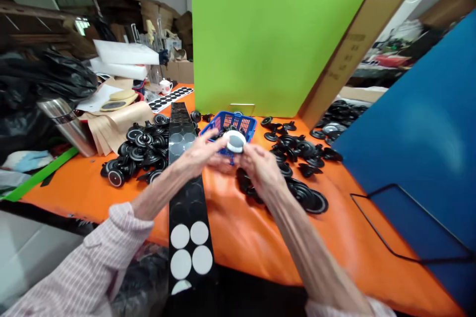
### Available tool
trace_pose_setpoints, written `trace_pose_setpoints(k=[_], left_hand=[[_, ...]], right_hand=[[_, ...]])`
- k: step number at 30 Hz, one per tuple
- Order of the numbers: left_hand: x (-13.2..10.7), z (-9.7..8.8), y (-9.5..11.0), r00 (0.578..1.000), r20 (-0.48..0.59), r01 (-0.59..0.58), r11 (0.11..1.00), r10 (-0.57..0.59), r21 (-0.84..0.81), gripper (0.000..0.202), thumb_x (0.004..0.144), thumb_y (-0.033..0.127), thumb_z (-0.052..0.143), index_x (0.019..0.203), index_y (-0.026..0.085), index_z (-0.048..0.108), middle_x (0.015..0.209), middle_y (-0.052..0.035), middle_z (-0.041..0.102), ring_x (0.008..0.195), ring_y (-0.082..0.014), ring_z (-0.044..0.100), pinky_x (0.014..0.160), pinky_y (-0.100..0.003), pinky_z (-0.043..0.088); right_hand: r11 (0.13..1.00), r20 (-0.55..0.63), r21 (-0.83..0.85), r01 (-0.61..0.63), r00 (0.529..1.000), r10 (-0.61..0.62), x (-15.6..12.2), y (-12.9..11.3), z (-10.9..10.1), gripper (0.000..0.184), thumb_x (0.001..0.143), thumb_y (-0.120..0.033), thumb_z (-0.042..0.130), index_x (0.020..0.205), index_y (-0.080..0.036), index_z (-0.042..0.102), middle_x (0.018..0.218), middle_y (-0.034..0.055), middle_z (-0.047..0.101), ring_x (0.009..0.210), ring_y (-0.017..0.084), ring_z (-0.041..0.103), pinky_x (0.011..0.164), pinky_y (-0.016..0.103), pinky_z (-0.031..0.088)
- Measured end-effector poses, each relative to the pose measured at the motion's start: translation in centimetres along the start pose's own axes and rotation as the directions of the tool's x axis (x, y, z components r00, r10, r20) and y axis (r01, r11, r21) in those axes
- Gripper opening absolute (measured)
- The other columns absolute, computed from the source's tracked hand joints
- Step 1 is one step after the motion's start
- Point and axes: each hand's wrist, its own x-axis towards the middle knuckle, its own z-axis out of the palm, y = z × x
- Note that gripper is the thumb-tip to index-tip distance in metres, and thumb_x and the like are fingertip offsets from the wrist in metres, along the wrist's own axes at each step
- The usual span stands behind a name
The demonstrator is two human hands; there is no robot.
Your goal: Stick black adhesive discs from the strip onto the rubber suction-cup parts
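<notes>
Item: round black plastic disc with white face point(236, 141), pinched at its edges between our left hand point(201, 154) and our right hand point(260, 166), just in front of the blue plastic mesh basket point(246, 123), above the orange tabletop point(238, 237).

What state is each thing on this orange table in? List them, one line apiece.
Round black part with a white disc: held between left hand and right hand, disc facing up.
Blue plastic basket: upright, partly filled.
Long black backing strip: flat, mostly bare; few white round stickers left at near end.
Loose black round parts: heaped both sides.
Silver metal cylinder: tilted.
</notes>
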Motion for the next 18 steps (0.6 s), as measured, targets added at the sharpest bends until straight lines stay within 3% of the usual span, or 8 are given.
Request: trace_pose_setpoints(k=[3,6,7,9,11,13,15,18], left_hand=[[-0.9,-2.6,0.5,0.961,-0.183,-0.141,0.939,0.205,0.314,0.043,0.082,0.031,0.064,0.119,0.014,0.052,0.097,-0.0091,0.062,0.064,-0.0126,0.063,0.065,-0.029,0.052],[-5.8,-6.7,-3.7,0.876,-0.400,-0.008,0.836,0.271,0.549,0.045,0.071,0.031,0.074,0.108,0.015,0.055,0.091,-0.0051,0.059,0.076,-0.0147,0.060,0.073,-0.029,0.049],[-7.7,-7.9,-5.5,0.852,-0.473,0.083,0.833,0.226,0.548,0.047,0.067,0.033,0.076,0.105,0.015,0.054,0.088,-0.0039,0.058,0.077,-0.0157,0.059,0.074,-0.029,0.048],[-10.9,-9.3,-8.6,0.856,-0.517,0.224,0.888,0.018,0.401,0.049,0.064,0.036,0.076,0.102,0.016,0.052,0.082,-0.0023,0.059,0.076,-0.0165,0.060,0.072,-0.030,0.047],[-12.7,-9.6,-10.4,0.866,-0.486,0.261,0.935,-0.119,0.238,0.051,0.063,0.037,0.076,0.103,0.016,0.051,0.076,0.0004,0.059,0.071,-0.0146,0.059,0.069,-0.028,0.046],[-13.1,-9.2,-10.9,0.895,-0.391,0.276,0.955,-0.216,0.105,0.047,0.063,0.037,0.076,0.098,0.015,0.053,0.070,0.0028,0.057,0.062,-0.0107,0.054,0.062,-0.024,0.043],[-12.8,-8.6,-10.5,0.919,-0.275,0.294,0.956,-0.282,0.001,0.039,0.062,0.037,0.077,0.086,0.014,0.057,0.066,0.0035,0.056,0.056,-0.0072,0.048,0.056,-0.021,0.039],[-12.4,-8.1,-9.9,0.942,-0.192,0.257,0.960,-0.274,-0.106,0.033,0.061,0.036,0.079,0.076,0.013,0.061,0.069,0.0019,0.057,0.058,-0.0069,0.049,0.057,-0.020,0.040]], right_hand=[[0.992,-0.031,0.045,0.121,0.992,-0.120,1.1,-0.7,1.3,0.036,0.071,-0.049,0.072,0.075,-0.020,0.051,0.069,-0.0018,0.060,0.064,0.014,0.065,0.068,0.033,0.056],[0.971,0.065,-0.170,0.167,0.985,-0.158,-3.1,1.8,1.1,0.025,0.079,-0.044,0.064,0.084,-0.019,0.059,0.076,0.0004,0.064,0.068,0.014,0.065,0.070,0.033,0.055],[0.947,0.126,-0.278,0.158,0.984,-0.127,-5.2,3.3,1.0,0.023,0.081,-0.042,0.061,0.086,-0.019,0.061,0.076,0.0009,0.064,0.068,0.015,0.064,0.070,0.034,0.055],[0.883,0.205,-0.451,0.133,0.978,-0.042,-9.2,6.6,0.9,0.021,0.083,-0.038,0.056,0.088,-0.019,0.064,0.082,0.0046,0.068,0.078,0.020,0.066,0.075,0.039,0.054],[0.828,0.281,-0.524,0.198,0.958,-0.051,-12.2,9.6,1.5,0.022,0.084,-0.033,0.052,0.096,-0.019,0.065,0.097,0.0085,0.069,0.092,0.023,0.065,0.084,0.045,0.053],[0.782,0.338,-0.551,0.292,0.935,-0.111,-13.6,11.6,2.4,0.026,0.085,-0.029,0.049,0.104,-0.020,0.065,0.107,0.0104,0.067,0.102,0.025,0.062,0.092,0.048,0.050],[0.736,0.353,-0.573,0.361,0.919,-0.176,-13.8,12.5,3.2,0.028,0.086,-0.027,0.049,0.108,-0.021,0.064,0.112,0.0110,0.065,0.107,0.025,0.059,0.095,0.050,0.048],[0.681,0.343,-0.611,0.405,0.910,-0.234,-13.3,12.3,3.7,0.027,0.088,-0.031,0.052,0.111,-0.022,0.064,0.112,0.0112,0.064,0.107,0.025,0.058,0.095,0.049,0.049]])
